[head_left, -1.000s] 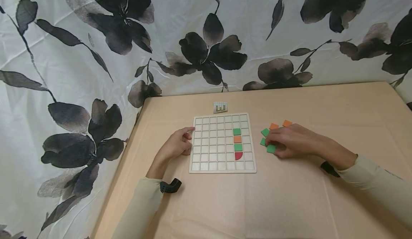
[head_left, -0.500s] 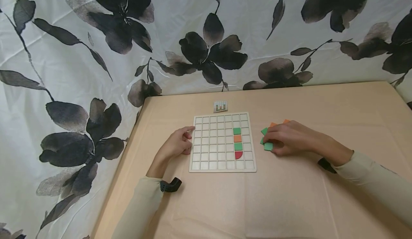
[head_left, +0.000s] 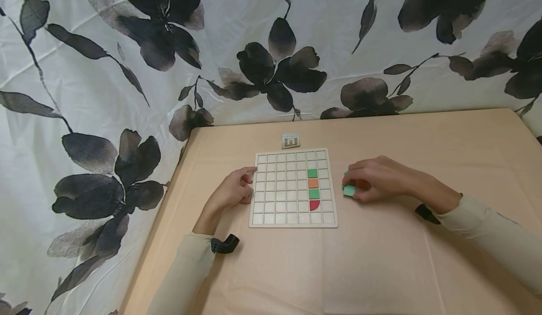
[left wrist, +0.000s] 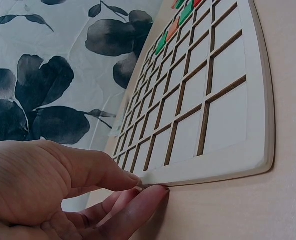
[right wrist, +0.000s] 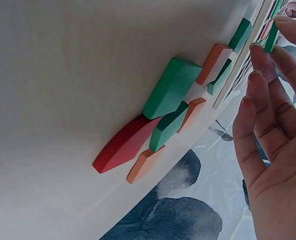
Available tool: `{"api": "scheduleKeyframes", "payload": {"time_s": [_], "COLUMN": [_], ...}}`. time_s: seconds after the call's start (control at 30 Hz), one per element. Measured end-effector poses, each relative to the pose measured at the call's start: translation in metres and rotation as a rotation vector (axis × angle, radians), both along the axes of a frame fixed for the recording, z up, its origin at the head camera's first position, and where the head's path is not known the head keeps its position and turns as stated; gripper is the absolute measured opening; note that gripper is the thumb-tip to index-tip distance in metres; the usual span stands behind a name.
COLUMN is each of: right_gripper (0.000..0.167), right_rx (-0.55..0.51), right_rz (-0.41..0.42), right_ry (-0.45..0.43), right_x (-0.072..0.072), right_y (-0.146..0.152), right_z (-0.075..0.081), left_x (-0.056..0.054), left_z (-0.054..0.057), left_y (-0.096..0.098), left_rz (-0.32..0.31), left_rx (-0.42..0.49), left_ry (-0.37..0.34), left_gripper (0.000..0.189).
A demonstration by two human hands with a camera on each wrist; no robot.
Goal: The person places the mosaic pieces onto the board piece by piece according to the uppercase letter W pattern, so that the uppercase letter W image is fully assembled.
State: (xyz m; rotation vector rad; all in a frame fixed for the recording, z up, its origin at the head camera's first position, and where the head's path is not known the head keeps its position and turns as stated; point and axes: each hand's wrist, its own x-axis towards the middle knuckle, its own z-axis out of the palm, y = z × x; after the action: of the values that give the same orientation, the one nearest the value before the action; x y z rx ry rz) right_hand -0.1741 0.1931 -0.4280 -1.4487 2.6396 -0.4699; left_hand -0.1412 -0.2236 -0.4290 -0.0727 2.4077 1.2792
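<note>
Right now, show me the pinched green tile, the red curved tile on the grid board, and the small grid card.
Pinched green tile (right wrist: 271,38): right wrist view, visible side.
Red curved tile (head_left: 314,205): head view, top face.
Small grid card (head_left: 290,141): head view, patterned face.

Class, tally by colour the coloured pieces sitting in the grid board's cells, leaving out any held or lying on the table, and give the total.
Green squares: 2
Orange square: 1
Red round-edged piece: 1
Total: 4
</note>
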Motion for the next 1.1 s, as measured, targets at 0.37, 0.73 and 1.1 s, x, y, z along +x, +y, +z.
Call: {"api": "scheduleKeyframes", "payload": {"time_s": [0.37, 0.73, 1.1], "right_gripper": [0.027, 0.026, 0.026], "right_rx": [-0.003, -0.031, -0.032], "right_rz": [-0.001, 0.03, 0.084], "right_ry": [-0.06, -0.051, -0.046], "right_x": [-0.003, -0.004, -0.006], "right_y": [-0.014, -0.03, -0.049], "right_z": [0.009, 0.014, 0.016], "left_x": [0.0, 0.001, -0.001], "left_z": [-0.002, -0.002, -0.001], "left_y": [0.0, 0.0, 0.0], "left_rz": [-0.003, -0.01, -0.008], "left_rx": [-0.001, -0.003, -0.007], "left_ry": [-0.003, 0.004, 0.007], "left_gripper": [0.071, 0.072, 0.072]}}
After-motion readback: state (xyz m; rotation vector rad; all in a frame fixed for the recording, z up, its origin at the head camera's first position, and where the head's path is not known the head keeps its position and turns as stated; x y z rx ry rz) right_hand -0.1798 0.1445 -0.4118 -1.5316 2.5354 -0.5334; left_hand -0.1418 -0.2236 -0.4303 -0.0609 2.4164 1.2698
